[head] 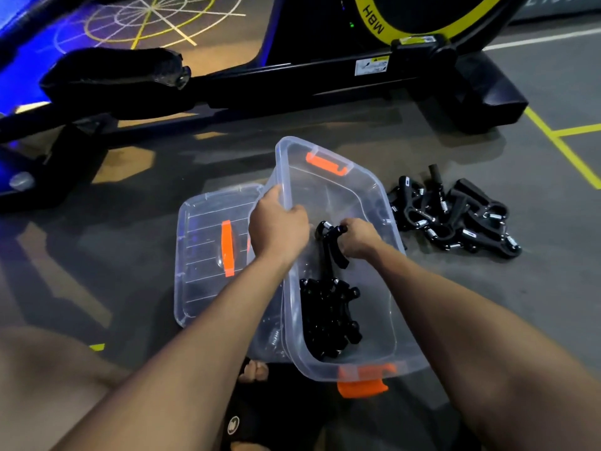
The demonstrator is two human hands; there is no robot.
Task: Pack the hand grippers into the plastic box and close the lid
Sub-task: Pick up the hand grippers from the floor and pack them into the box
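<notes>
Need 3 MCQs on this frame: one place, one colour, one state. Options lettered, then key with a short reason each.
1. Where does the lid lie?
A. on the box
B. on the floor, left of the box
C. on the rowing machine

2. What colour are the box latches?
A. orange
B. green
C. white

3. What is the right hand doing?
A. resting flat on the floor
B. gripping a hand gripper over the box
C. pressing the lid

Key: 1 B, the lid lies flat beside the box; 2 A, both end latches are orange; 3 B, fingers curl round the gripper while the left hand holds the rim.
</notes>
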